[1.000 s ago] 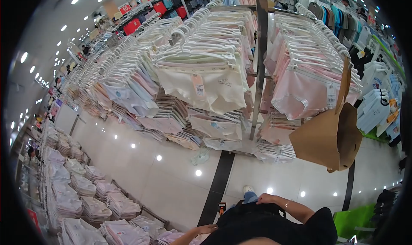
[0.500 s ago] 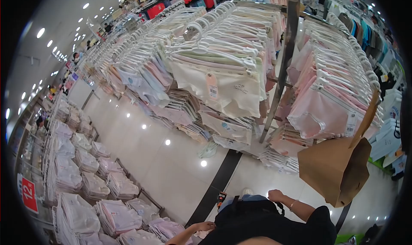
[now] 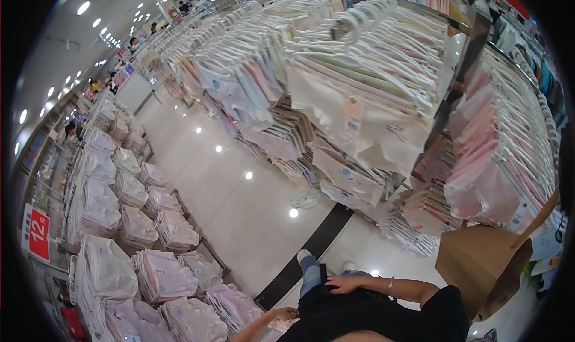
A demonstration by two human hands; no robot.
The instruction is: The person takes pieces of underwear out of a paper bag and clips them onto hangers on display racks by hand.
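My right hand (image 3: 342, 284), with a bracelet at its wrist, lies on the black bag at my waist, its fingers stretched out beside a dark upright object (image 3: 323, 274). At my other side my left hand (image 3: 286, 313) is low near my black shirt (image 3: 383, 313), fingers curled, with pale pink cloth (image 3: 284, 324) just below it; its grip is too small to make out. A brown paper bag (image 3: 479, 267) hangs at the right, away from both hands. My shoes (image 3: 305, 256) show on the floor.
Racks of pastel underwear on white hangers (image 3: 365, 111) fill the centre and right. Stacked rows of pale garments (image 3: 165, 276) line the left, beside a red price sign (image 3: 38, 233). A tiled aisle (image 3: 221, 180) with a dark stripe runs between. People are in the distance.
The view has turned left, so racks and paper bag shift right. My right hand has moved left onto the waist bag and its fingers have opened out. Both shoes now show.
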